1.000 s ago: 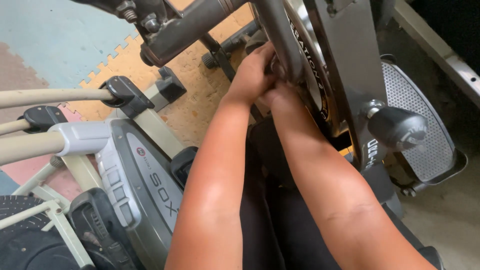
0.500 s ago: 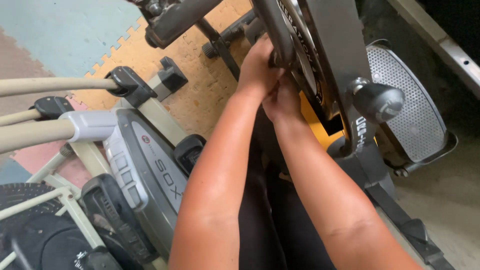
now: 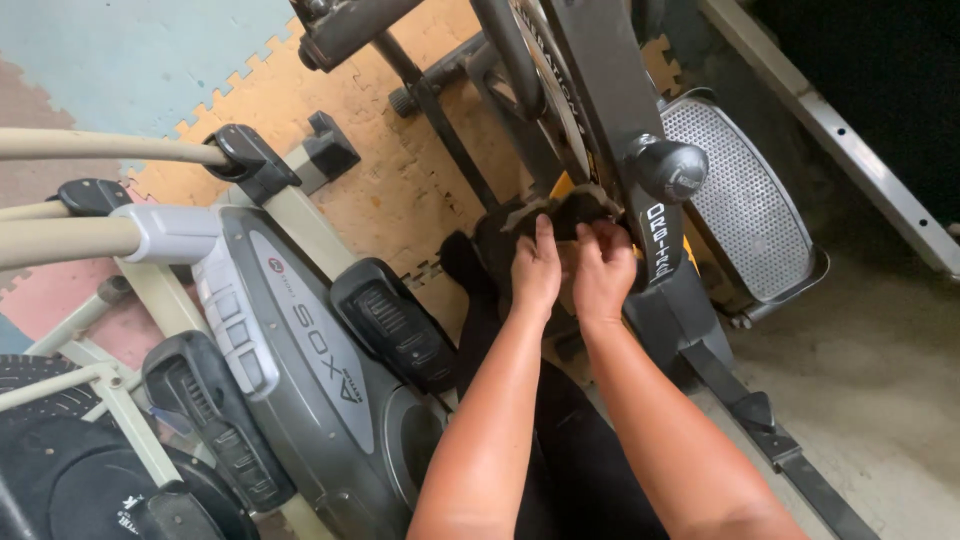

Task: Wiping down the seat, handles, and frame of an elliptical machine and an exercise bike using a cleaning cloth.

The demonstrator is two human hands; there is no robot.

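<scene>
Now both hands are out in front, close side by side, low on the dark bike [image 3: 600, 120]; the left hand [image 3: 537, 272] and the right hand [image 3: 603, 272] each pinch the edge of a dark cloth [image 3: 565, 207], fingers curled shut on it. That cloth sits just under the black knob [image 3: 668, 168], next to the mesh pedal [image 3: 735, 200]; a grey machine [image 3: 300, 350] stands off to the left on the foam mat [image 3: 300, 90].
</scene>
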